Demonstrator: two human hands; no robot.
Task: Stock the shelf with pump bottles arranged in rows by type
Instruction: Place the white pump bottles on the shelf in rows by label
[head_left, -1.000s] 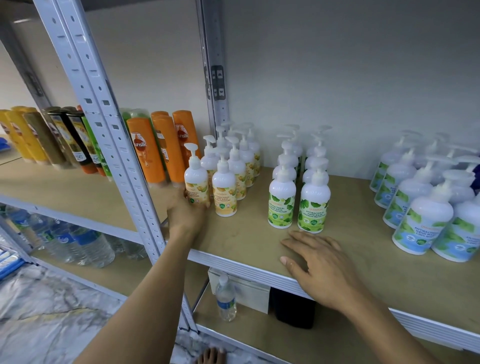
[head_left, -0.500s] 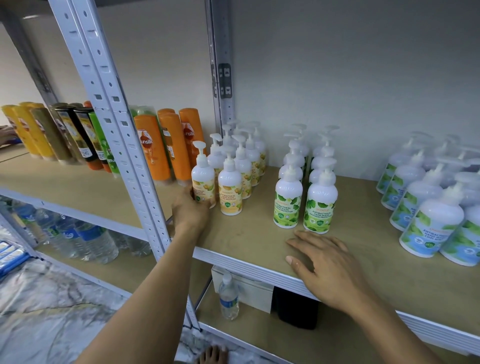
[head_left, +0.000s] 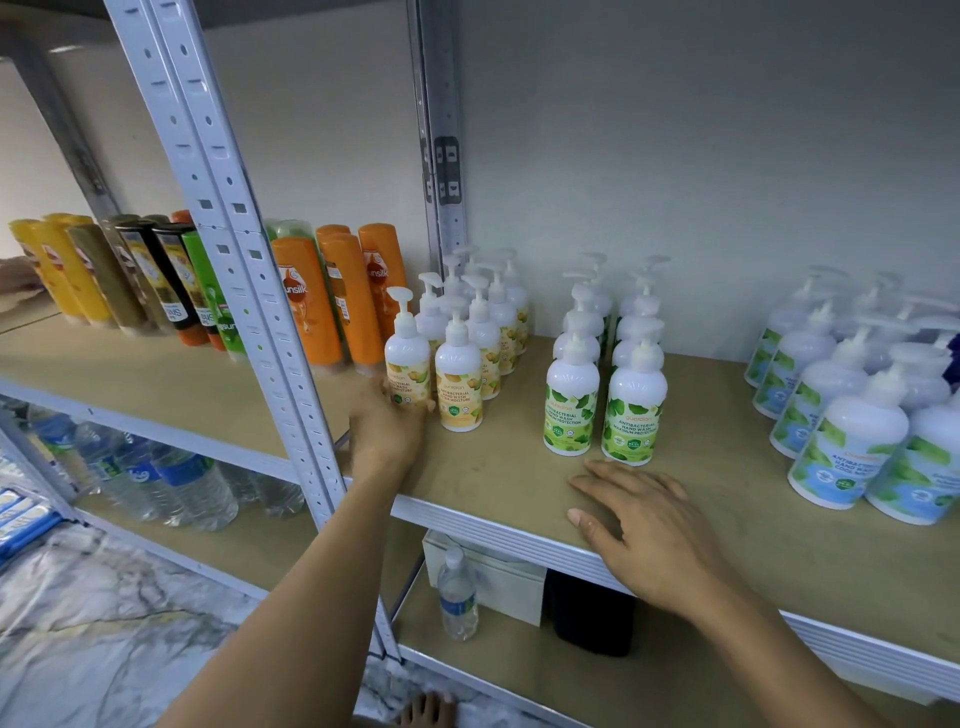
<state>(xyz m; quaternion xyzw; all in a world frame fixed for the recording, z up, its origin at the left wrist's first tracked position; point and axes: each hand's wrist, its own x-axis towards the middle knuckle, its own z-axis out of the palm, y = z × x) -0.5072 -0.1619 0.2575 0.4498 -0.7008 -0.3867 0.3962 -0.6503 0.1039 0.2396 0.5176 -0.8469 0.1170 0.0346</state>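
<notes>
Pump bottle, yellow label (head_left: 408, 364): where does it stand? (Checker)

Nearest first. Right hand (head_left: 660, 540): flat on the shelf (head_left: 493, 519) at its front edge, fingers straight and slightly spread, holding nothing. Left hand (head_left: 387, 431): fingers curled round the bottle's lower body. The bottle stands upright on the board, heading the left yellow-label row. (Stocker)

Neighbours? (Checker)

Just right of the gripping fingers: second front bottle (head_left: 458, 379), same yellow label, very close; contact cannot be told. Just beyond the right fingertips: green-label bottles (head_left: 571, 400), two rows running back to the wall. Well right of those fingertips: blue-label bottles (head_left: 841, 452), several deep, rows looser. Behind the left fingers, further back: orange shampoo bottles (head_left: 311, 306). (Stocker)

Status? (Checker)

Judged nearly complete. Three types shelved, each group apart from the others. Likely remaining: square the held bottle with its neighbour, release it, and perhaps tidy the blue group. No unshelved pump bottles in view. (Stocker)
</notes>
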